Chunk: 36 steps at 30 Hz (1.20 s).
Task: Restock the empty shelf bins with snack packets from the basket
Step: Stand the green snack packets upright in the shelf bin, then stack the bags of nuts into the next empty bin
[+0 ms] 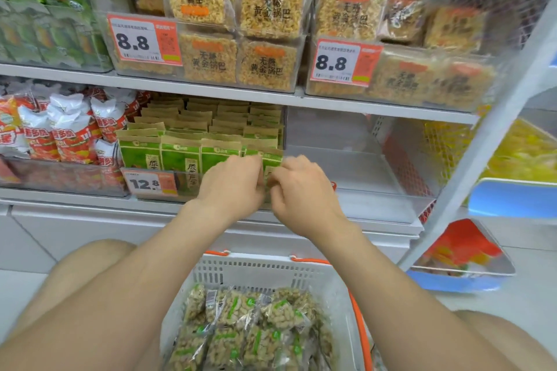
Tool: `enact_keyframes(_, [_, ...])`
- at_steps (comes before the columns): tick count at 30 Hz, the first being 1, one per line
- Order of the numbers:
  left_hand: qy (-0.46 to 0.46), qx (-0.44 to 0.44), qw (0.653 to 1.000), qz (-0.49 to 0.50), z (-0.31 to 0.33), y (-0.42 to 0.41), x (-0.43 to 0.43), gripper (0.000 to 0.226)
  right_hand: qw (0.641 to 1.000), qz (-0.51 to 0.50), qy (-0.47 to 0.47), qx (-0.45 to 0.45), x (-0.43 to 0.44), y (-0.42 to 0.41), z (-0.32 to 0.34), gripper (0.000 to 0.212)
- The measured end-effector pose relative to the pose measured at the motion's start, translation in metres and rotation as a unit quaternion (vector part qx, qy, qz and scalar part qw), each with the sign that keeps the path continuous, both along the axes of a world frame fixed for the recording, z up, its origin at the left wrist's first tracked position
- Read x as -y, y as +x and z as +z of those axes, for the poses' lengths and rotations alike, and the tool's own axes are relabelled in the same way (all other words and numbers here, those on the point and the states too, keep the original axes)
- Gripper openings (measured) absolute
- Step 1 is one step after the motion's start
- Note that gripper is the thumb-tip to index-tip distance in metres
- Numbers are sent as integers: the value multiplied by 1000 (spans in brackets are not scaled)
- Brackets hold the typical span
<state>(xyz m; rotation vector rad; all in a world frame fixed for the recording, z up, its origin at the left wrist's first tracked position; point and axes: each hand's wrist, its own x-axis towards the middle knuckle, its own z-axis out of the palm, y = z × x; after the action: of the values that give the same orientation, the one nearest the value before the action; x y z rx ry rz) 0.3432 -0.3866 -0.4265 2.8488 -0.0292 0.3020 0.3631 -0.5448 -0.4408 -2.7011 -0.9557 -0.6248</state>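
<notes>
Hands at the green-packet bin [184, 190]: left hand [232, 184] and right hand [301, 190] pinch its front packet [271, 158] with curled fingers; basket [271, 271] stands below the bin.

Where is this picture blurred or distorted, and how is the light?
Head view: light is even, no hard shadows; the left 8.8 price tag is sharp; left hand and right hand at the green packet are smeared; the yellow goods are blurred; the shelf post leans.

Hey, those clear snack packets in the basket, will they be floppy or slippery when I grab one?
Probably slippery: the snack packets show glossy clear film. Likely light and lumpy rather than floppy, packed with puffed pieces that might crush.
</notes>
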Motion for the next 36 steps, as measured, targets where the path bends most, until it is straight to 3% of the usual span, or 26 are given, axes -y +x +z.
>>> enact_keyframes(4, [42,-120,987,-98,-6,4,21,2,982,-43,-129,-133,38,-25,-15,22])
enact_keyframes(6, [82,-169,972,-144,-14,2,36,14,965,-54,-180,-181,57,-38,-27,23])
enact_keyframes(10, [136,-193,953,-192,-30,2,66,24,940,-72,-239,-232,86,-56,-45,14])
enact_keyframes(15, [173,-180,944,-215,-39,-1,77,25,940,-121,-224,-228,89,-43,-51,16])
enact_keyframes(17, [201,-197,934,-222,-48,-4,76,26,941,-124,-227,-218,79,-37,-58,7])
enact_keyframes(18, [204,-202,932,-221,-52,-5,75,26,947,-132,-225,-186,74,-34,-63,3])
enact_keyframes(20, [211,-190,934,-216,-56,-5,74,26,967,-168,-178,-68,66,-24,-73,16])
enact_keyframes(23, [241,-154,939,-193,-50,-3,70,31,968,-213,-33,126,68,-1,-72,31])
enact_keyframes(25, [249,-140,944,-166,-45,-1,70,33,965,-238,-23,106,73,11,-64,48])
enact_keyframes(27, [234,-139,952,-136,-41,0,74,36,963,-264,-49,18,77,17,-57,58])
enact_keyframes(29, [217,-134,961,-111,-39,-1,80,40,958,-272,-76,-47,79,22,-53,49])
enact_keyframes(32, [196,-117,970,-88,-37,-3,86,43,956,-267,-104,-65,86,29,-45,33])
enact_keyframes(36, [153,-82,983,-65,-31,-8,91,44,962,-253,-88,-48,94,29,-34,40])
